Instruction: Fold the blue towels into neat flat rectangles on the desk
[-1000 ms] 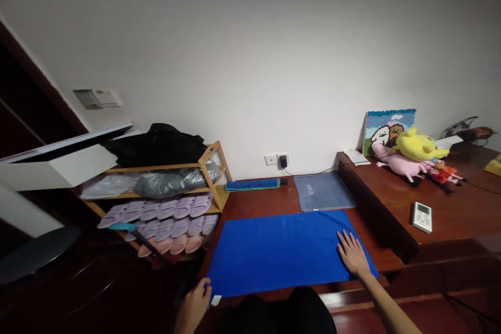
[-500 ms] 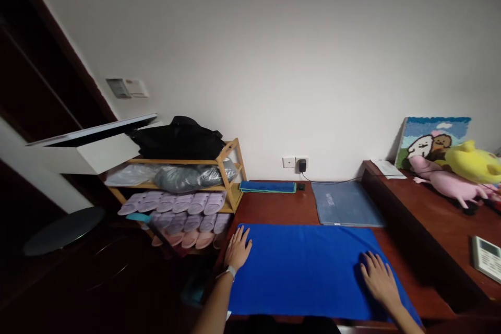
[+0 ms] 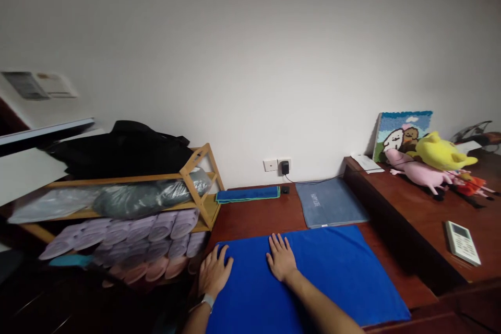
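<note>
A bright blue cloth [image 3: 329, 276] lies spread over the front of the reddish-brown table [image 3: 254, 216]. My left hand [image 3: 214, 271], with a watch on its wrist, rests at the cloth's left edge, fingers somewhat spread. Flat on the cloth's upper middle lies my right hand [image 3: 282, 260], its fingers apart. Neither hand grips anything. Behind the cloth are a folded grey-blue towel [image 3: 332, 202] with lettering and a narrow folded blue cloth with green edging [image 3: 248, 194].
To the left stands a wooden rack [image 3: 205, 188] with slippers [image 3: 156, 227], plastic-wrapped items and a black bag [image 3: 133, 151]. A raised surface at right holds plush toys [image 3: 420, 169], a picture [image 3: 405, 133] and a white calculator-like device [image 3: 462, 242]. A plugged-in adapter [image 3: 285, 168] trails a cable.
My right hand has moved left across the cloth, from its right side to its upper middle. My left hand stays by the left edge. The view has turned to the right.
</note>
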Demonstrator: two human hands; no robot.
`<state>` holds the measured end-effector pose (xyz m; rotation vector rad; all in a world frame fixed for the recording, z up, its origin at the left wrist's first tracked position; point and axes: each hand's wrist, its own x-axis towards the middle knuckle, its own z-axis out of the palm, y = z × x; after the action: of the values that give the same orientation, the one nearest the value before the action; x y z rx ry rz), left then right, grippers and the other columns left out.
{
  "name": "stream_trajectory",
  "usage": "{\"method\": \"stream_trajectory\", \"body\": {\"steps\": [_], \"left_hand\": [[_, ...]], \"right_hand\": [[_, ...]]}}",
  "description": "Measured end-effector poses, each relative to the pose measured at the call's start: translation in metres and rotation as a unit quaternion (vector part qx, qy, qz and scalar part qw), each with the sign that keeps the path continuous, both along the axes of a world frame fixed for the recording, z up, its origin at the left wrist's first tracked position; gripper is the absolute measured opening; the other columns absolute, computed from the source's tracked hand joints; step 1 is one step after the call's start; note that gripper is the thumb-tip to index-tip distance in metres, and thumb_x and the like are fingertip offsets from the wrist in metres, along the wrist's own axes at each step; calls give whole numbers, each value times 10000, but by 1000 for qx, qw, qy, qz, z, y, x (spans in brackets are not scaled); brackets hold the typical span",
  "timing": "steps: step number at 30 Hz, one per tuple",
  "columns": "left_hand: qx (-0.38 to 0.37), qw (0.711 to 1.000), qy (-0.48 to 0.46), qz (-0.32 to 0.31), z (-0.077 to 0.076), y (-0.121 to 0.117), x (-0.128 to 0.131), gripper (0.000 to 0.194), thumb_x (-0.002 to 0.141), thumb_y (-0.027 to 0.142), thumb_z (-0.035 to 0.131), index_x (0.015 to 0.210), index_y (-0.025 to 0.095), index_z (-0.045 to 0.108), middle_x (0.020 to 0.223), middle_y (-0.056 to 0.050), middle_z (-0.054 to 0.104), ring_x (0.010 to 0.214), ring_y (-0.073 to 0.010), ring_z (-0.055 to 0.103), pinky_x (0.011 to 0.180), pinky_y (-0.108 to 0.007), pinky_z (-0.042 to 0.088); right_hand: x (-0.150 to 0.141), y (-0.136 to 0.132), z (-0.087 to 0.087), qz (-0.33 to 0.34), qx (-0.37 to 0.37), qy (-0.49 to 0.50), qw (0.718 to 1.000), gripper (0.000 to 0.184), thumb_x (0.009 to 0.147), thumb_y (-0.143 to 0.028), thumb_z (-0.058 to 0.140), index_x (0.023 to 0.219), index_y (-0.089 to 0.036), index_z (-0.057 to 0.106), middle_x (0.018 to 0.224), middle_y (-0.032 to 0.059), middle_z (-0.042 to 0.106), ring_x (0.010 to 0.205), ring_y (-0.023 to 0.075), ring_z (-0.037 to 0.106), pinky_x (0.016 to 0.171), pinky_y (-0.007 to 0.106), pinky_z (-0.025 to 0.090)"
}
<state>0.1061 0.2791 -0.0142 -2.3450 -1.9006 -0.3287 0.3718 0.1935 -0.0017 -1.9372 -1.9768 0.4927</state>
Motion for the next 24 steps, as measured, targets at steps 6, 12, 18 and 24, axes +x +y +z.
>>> {"method": "stream_trajectory", "body": {"steps": [6,12,18,24], "left_hand": [[39,999,-7,31,-3,3,5,533,1027,429,344,1498,255,526,1513,-111,557,1325,-301,527,1103,-488,398],[19,999,10,27,-3,4,2,572,998,417,367,1508,208,520,1608,-83,460,1378,-334,486,1123,-506,391],[-3,1000,21,-10,-8,9,-9,610,991,433,385,1542,185,465,1628,-99,416,1521,-291,342,1239,-506,245],[-9,1000,9,-13,-21,10,-11,625,1021,450,346,1571,160,407,1665,-145,326,1538,-283,313,1245,-483,245]], "right_hand": [[98,-39,-14,-115,-12,-52,992,682,1039,-486,209,1631,-148,228,1690,60,182,1581,243,123,1287,482,64],[246,-91,-33,-268,-63,-150,949,679,1025,-456,180,1631,-154,235,1692,36,206,1573,254,164,1282,474,123],[297,-102,-43,-292,-73,-164,940,691,1011,-448,184,1636,-155,223,1695,33,207,1572,240,171,1275,452,177],[285,-100,-29,-310,-53,-153,937,696,987,-416,179,1606,-137,333,1664,107,298,1554,312,228,1261,559,171]]}}
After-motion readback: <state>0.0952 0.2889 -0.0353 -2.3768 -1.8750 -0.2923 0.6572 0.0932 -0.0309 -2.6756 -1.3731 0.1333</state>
